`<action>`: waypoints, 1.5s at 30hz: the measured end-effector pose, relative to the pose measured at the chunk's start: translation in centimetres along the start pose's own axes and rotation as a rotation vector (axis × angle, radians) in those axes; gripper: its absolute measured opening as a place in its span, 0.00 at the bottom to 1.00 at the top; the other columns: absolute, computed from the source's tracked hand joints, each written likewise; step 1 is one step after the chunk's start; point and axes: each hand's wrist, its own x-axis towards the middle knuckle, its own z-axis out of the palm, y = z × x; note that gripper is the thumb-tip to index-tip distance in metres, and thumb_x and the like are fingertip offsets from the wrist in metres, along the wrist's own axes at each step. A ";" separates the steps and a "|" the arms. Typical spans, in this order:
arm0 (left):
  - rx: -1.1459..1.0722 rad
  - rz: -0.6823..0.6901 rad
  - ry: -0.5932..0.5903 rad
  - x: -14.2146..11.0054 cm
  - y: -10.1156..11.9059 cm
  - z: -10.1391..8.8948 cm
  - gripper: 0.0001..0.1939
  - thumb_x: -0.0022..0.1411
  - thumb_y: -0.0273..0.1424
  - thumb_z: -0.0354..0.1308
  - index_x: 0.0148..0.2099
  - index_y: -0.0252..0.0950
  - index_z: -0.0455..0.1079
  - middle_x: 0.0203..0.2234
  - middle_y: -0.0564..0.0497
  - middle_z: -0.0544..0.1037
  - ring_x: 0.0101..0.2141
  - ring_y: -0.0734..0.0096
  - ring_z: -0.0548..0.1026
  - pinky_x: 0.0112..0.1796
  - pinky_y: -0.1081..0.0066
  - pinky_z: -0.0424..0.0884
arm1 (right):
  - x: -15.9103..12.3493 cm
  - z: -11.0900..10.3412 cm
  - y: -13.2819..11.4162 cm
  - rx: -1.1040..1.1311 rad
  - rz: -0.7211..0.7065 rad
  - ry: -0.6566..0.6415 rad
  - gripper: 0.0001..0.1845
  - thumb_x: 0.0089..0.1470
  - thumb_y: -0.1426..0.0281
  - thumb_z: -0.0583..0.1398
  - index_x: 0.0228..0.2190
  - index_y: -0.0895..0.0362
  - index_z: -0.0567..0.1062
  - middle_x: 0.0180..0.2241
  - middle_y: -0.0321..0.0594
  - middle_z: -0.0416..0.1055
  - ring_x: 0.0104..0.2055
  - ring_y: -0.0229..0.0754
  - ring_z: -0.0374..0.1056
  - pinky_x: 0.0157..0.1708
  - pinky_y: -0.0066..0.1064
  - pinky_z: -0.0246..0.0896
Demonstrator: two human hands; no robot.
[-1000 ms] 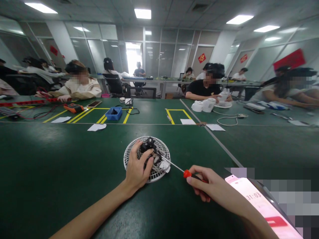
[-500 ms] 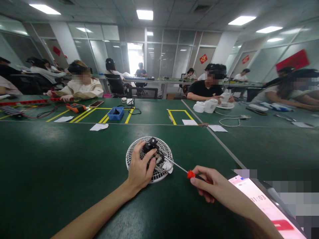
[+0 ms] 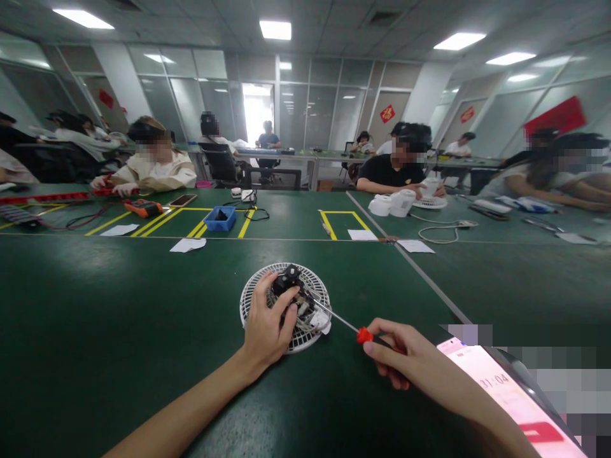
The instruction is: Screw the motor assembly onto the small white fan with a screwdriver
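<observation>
A round white fan grille (image 3: 247, 304) lies on the green table in front of me, with a black fan motor (image 3: 289, 275) and a tangle of pale wires on it. My left hand (image 3: 264, 324) is curled over the motor, thumb and fingers holding it against the grille. In my right hand (image 3: 401, 356) is a screwdriver (image 3: 365, 336) with a red and black handle, gripped between thumb and fingers. Its long shaft slants up to the left, and the tip reaches the motor's right side among the wires. What exactly the tip touches is too small to tell.
A lit phone (image 3: 508, 391) is at the lower right, beside my right forearm. Farther off are a blue bin (image 3: 220, 225), an orange multimeter (image 3: 144, 207), paper slips (image 3: 188, 245) and white housings (image 3: 401, 203). Several people sit at work across the tables.
Both hands, the screwdriver and the fan parts keep almost the same places. The whole view has shifted very slightly.
</observation>
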 end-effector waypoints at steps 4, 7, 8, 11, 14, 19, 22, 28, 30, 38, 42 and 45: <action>0.006 0.013 0.008 -0.1 -0.1 0.1 0.17 0.68 0.30 0.53 0.57 0.44 0.68 0.64 0.44 0.55 0.65 0.51 0.57 0.62 0.44 0.63 | 0.1 -0.2 0.2 -0.003 0.018 -0.004 0.21 0.58 0.50 0.62 0.37 0.56 0.73 0.25 0.33 0.68 0.23 0.34 0.64 0.20 0.23 0.56; 0.006 0.017 0.014 -0.1 -0.1 0.1 0.17 0.68 0.31 0.53 0.57 0.44 0.68 0.64 0.44 0.55 0.65 0.51 0.57 0.62 0.44 0.63 | 0.1 -0.3 0.2 0.000 0.015 -0.003 0.20 0.58 0.50 0.62 0.37 0.56 0.73 0.26 0.33 0.68 0.23 0.35 0.65 0.20 0.24 0.57; 0.007 0.017 0.014 -0.1 -0.1 0.1 0.17 0.68 0.31 0.53 0.57 0.44 0.68 0.64 0.44 0.55 0.65 0.51 0.57 0.62 0.43 0.63 | 0.1 -0.2 0.2 -0.001 0.011 0.000 0.20 0.58 0.50 0.62 0.37 0.56 0.73 0.26 0.33 0.69 0.23 0.35 0.65 0.20 0.24 0.57; 0.009 0.016 0.014 -0.1 -0.1 0.1 0.17 0.68 0.31 0.54 0.57 0.44 0.68 0.64 0.44 0.55 0.65 0.51 0.57 0.62 0.44 0.63 | 0.0 -0.2 0.0 -0.010 0.007 0.004 0.21 0.58 0.50 0.62 0.38 0.56 0.74 0.26 0.33 0.69 0.23 0.35 0.65 0.21 0.24 0.57; 0.008 0.019 0.013 -0.1 -0.1 0.2 0.17 0.68 0.30 0.53 0.58 0.44 0.68 0.64 0.44 0.55 0.65 0.51 0.57 0.63 0.44 0.63 | 0.0 -0.1 -0.1 -0.008 0.016 0.004 0.20 0.57 0.51 0.63 0.37 0.56 0.73 0.26 0.33 0.68 0.23 0.35 0.65 0.21 0.24 0.58; 0.006 0.013 0.003 -0.2 -0.2 0.2 0.18 0.68 0.30 0.54 0.58 0.44 0.68 0.64 0.44 0.54 0.65 0.50 0.57 0.62 0.43 0.62 | 0.0 0.1 -0.2 -0.011 0.003 0.012 0.21 0.58 0.50 0.62 0.37 0.56 0.74 0.26 0.33 0.68 0.23 0.35 0.64 0.20 0.24 0.58; 0.008 0.007 -0.003 -0.3 -0.2 0.2 0.18 0.68 0.31 0.54 0.58 0.45 0.68 0.65 0.44 0.54 0.65 0.50 0.56 0.63 0.43 0.62 | 0.0 0.2 -0.3 -0.006 -0.003 0.012 0.22 0.58 0.49 0.61 0.37 0.56 0.74 0.26 0.33 0.68 0.23 0.34 0.64 0.20 0.24 0.57; -0.001 0.037 0.001 -0.3 -0.3 0.2 0.19 0.68 0.32 0.54 0.60 0.44 0.66 0.65 0.44 0.53 0.66 0.49 0.55 0.62 0.43 0.62 | 0.2 0.4 -0.4 -0.021 0.001 0.025 0.22 0.58 0.49 0.61 0.38 0.56 0.74 0.26 0.35 0.71 0.22 0.35 0.65 0.19 0.23 0.57; -0.004 0.035 -0.001 -0.3 -0.3 0.1 0.19 0.68 0.33 0.53 0.60 0.44 0.65 0.66 0.43 0.53 0.66 0.49 0.55 0.62 0.43 0.61 | 0.1 0.4 -0.5 -0.019 -0.005 0.015 0.21 0.58 0.50 0.60 0.38 0.56 0.74 0.27 0.35 0.71 0.22 0.35 0.66 0.18 0.23 0.56; 0.005 0.035 -0.007 -0.4 -0.2 0.1 0.18 0.67 0.34 0.55 0.58 0.40 0.66 0.65 0.41 0.54 0.66 0.48 0.55 0.63 0.43 0.61 | -0.1 0.5 -0.8 -0.039 -0.002 0.097 0.22 0.48 0.62 0.68 0.44 0.52 0.70 0.34 0.34 0.66 0.30 0.40 0.68 0.17 0.24 0.64; 0.015 0.046 -0.001 -0.3 -0.2 0.1 0.19 0.66 0.33 0.56 0.58 0.41 0.67 0.65 0.42 0.53 0.66 0.48 0.55 0.63 0.44 0.61 | 0.1 0.4 -0.6 0.109 -0.045 0.121 0.21 0.47 0.63 0.69 0.39 0.52 0.67 0.32 0.33 0.64 0.32 0.41 0.68 0.21 0.25 0.67; 0.010 0.053 0.004 -0.3 -0.2 0.1 0.19 0.66 0.33 0.56 0.59 0.42 0.67 0.65 0.42 0.53 0.66 0.47 0.55 0.63 0.43 0.61 | 0.0 0.1 -0.6 0.137 -0.049 0.075 0.16 0.53 0.58 0.66 0.35 0.55 0.69 0.28 0.34 0.68 0.31 0.39 0.68 0.24 0.25 0.65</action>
